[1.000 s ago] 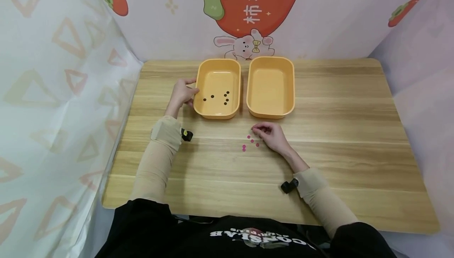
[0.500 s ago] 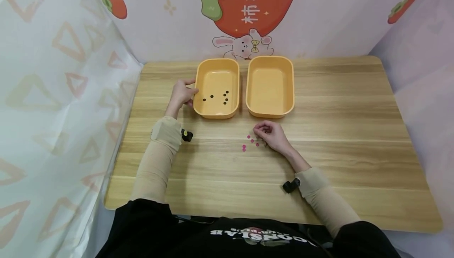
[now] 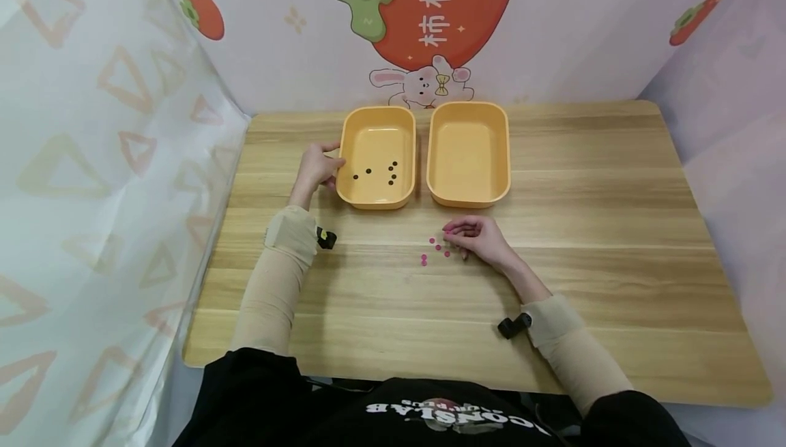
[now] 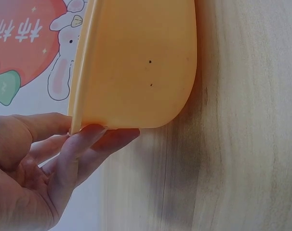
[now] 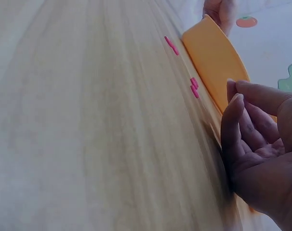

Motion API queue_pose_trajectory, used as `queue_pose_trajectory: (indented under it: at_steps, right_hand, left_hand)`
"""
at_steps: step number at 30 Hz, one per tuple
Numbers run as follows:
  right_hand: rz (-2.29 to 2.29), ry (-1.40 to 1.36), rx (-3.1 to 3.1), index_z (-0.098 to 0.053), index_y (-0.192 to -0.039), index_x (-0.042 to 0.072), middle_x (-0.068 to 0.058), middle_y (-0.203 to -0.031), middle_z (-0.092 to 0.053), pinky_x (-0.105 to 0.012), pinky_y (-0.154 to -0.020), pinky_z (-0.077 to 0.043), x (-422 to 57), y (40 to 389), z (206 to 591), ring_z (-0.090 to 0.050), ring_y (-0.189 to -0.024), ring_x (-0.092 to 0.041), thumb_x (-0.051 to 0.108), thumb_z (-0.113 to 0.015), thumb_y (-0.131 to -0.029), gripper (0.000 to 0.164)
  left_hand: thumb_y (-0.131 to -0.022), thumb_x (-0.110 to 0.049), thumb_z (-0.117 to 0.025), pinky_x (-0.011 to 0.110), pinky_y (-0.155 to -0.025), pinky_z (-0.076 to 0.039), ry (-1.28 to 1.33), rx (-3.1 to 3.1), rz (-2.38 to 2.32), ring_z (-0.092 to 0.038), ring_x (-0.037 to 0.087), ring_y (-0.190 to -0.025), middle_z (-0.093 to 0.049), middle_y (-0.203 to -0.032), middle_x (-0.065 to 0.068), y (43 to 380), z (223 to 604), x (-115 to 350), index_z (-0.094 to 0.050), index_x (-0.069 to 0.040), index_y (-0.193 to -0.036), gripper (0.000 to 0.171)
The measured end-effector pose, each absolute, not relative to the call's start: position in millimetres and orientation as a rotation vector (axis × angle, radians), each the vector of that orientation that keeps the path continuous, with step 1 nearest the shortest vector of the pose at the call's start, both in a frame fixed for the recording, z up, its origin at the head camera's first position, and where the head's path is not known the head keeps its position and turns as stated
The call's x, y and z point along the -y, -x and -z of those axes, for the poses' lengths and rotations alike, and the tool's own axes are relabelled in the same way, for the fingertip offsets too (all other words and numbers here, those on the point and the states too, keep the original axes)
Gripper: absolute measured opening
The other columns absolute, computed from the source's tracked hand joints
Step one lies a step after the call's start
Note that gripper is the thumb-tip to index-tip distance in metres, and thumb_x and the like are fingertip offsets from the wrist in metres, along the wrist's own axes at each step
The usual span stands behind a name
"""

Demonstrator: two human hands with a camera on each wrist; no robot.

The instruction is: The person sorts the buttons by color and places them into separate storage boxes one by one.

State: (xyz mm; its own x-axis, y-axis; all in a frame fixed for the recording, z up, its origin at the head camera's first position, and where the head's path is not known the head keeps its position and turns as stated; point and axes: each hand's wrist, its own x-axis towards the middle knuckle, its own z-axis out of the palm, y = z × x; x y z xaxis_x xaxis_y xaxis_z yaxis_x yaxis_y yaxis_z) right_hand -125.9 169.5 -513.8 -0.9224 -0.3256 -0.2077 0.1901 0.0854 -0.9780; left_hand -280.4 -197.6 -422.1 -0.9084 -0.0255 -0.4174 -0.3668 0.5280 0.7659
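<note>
My left hand (image 3: 316, 166) holds the left side of a yellow plastic bin (image 3: 376, 204) by its rim. Its thumb and fingers meet the bin wall (image 4: 136, 96) in the left wrist view. Several small black discs (image 3: 368, 171) lie inside that bin. Over the table in front of the second yellow bin (image 3: 469, 203), my right hand (image 3: 482, 239) has thumb and fingertips pinched together. A small pink disc seems to be between them, mostly hidden. Several pink discs (image 3: 438, 248) lie on the wood left of these fingertips; some pink discs (image 5: 194, 88) show in the right wrist view.
Both bins stand side by side at the back of the wooden table (image 3: 614, 242), a narrow gap between them. The right bin shows a bare floor. A printed cloth backdrop (image 3: 276, 58) rises behind, and cloth walls flank the table.
My right hand has drawn slightly toward me and to the right, fingertips still together. The left hand keeps its place on the left bin. The discs on the table look unmoved.
</note>
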Motion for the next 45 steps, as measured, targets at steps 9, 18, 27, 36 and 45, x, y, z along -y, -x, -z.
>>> queue_pose_trajectory:
  at_steps: [9,18,27,36,45]
  right_hand:
    - [2.051,0.077,-2.098,-0.067,-0.126,-0.018,0.013,-0.081,-0.080,-0.020,-0.047,-0.058,-183.4,122.1,500.0,-0.066,-0.057,-0.007,-0.001,-0.070,-0.105,0.027]
    - [2.098,0.114,-2.276,-0.069,-0.126,-0.014,0.010,-0.079,-0.080,-0.019,-0.045,-0.057,-208.7,145.1,467.4,-0.065,-0.052,-0.005,0.006,-0.071,-0.107,0.028]
    - [2.099,0.152,-2.392,-0.070,-0.124,-0.015,0.013,-0.075,-0.076,-0.016,-0.040,-0.050,-217.1,183.6,447.1,-0.062,-0.046,-0.006,0.008,-0.072,-0.106,0.029]
    - [1.997,0.122,-2.475,-0.071,-0.123,-0.012,0.014,-0.072,-0.074,-0.015,-0.040,-0.047,-210.5,214.6,451.8,-0.058,-0.043,-0.004,0.010,-0.072,-0.106,0.028]
    - [1.913,0.119,-2.548,-0.073,-0.117,-0.008,0.007,-0.067,-0.069,-0.014,-0.040,-0.042,-194.2,246.6,456.0,-0.052,-0.043,-0.002,0.010,-0.073,-0.105,0.022]
  left_hand:
    - [-0.108,-0.010,-0.067,0.031,-0.050,-0.067,0.329,-2.421,-1.321,-0.066,0.012,-0.044,-0.071,-0.135,0.037,280.9,422.1,194.7,-0.053,-0.011,-0.163,0.057]
    - [-0.108,-0.010,-0.068,0.034,-0.054,-0.069,0.345,-2.430,-1.318,-0.069,0.014,-0.048,-0.071,-0.137,0.036,282.3,421.5,197.9,-0.053,-0.013,-0.164,0.058]
    - [-0.108,-0.010,-0.067,0.027,-0.048,-0.065,0.343,-2.418,-1.331,-0.066,0.010,-0.043,-0.067,-0.142,0.038,284.2,424.4,197.1,-0.054,-0.013,-0.163,0.057]
    - [-0.108,-0.009,-0.067,0.024,-0.043,-0.061,0.335,-2.413,-1.349,-0.068,0.012,-0.045,-0.069,-0.136,0.039,280.9,429.8,192.0,-0.054,-0.012,-0.163,0.057]
    - [-0.108,-0.009,-0.066,0.029,-0.047,-0.065,0.311,-2.422,-1.365,-0.066,0.012,-0.043,-0.069,-0.138,0.038,282.6,427.1,197.0,-0.053,-0.010,-0.164,0.057]
